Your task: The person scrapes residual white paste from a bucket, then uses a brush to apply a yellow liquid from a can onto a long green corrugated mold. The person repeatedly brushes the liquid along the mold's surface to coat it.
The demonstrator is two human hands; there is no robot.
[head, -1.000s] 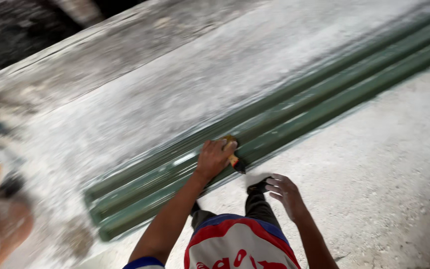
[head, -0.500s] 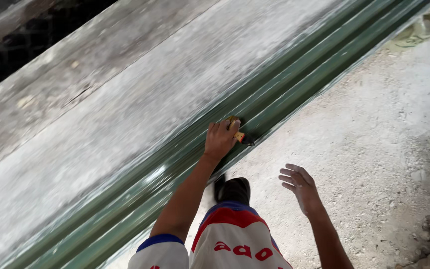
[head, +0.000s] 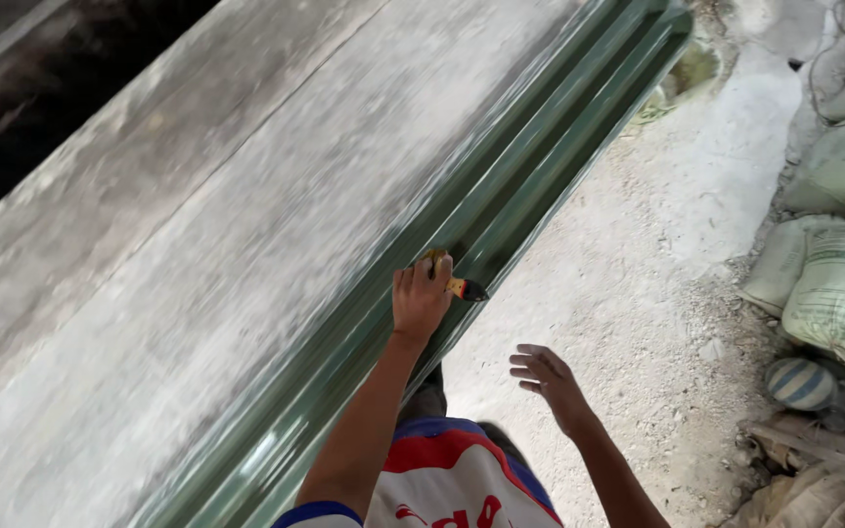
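A long corrugated metal sheet lies slantwise on the ground; its near ribs are glossy green and the wider part is dull grey. My left hand is shut on a small paintbrush with a yellow handle and dark bristles, pressed on the green ribs at the sheet's near edge. Held apart from the sheet, my right hand hovers over the ground with fingers spread and nothing in it. My red, white and blue shirt shows at the bottom.
Pale, rough concrete ground runs along the right of the sheet. Filled sacks are piled at the right edge, with a striped round object and debris below them. A dark gap lies beyond the sheet at top left.
The view has slid along the sheet toward its far end. My left hand has moved the brush further along the green ribs. My right hand stays open beside me.
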